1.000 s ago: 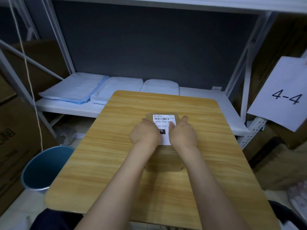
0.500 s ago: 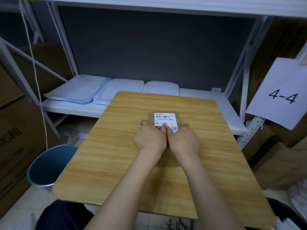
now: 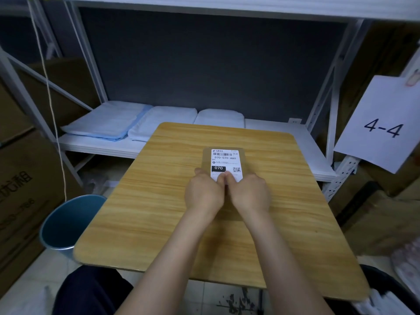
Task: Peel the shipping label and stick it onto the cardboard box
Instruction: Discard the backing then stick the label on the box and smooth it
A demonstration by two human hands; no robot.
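Observation:
A small flat cardboard box [image 3: 206,160] lies in the middle of the wooden table [image 3: 159,201]. A white shipping label [image 3: 225,158] with a barcode, "070-070-A80" and a black "070" block lies flat on its top. My left hand [image 3: 204,196] and my right hand [image 3: 250,194] sit side by side on the box's near part. Their fingers are curled and both thumbs press on the label's near edge. The hands hide the near half of the box.
A blue bin [image 3: 66,223] stands on the floor left of the table. Behind the table, a white metal shelf [image 3: 284,137] carries folded pale cloths [image 3: 106,123]. Large cartons [image 3: 20,189] stand at the left. A paper sign "4-4" [image 3: 381,126] hangs at the right.
Both hands have slid toward me along the label and come together, so more of its print shows. The box has stayed in place.

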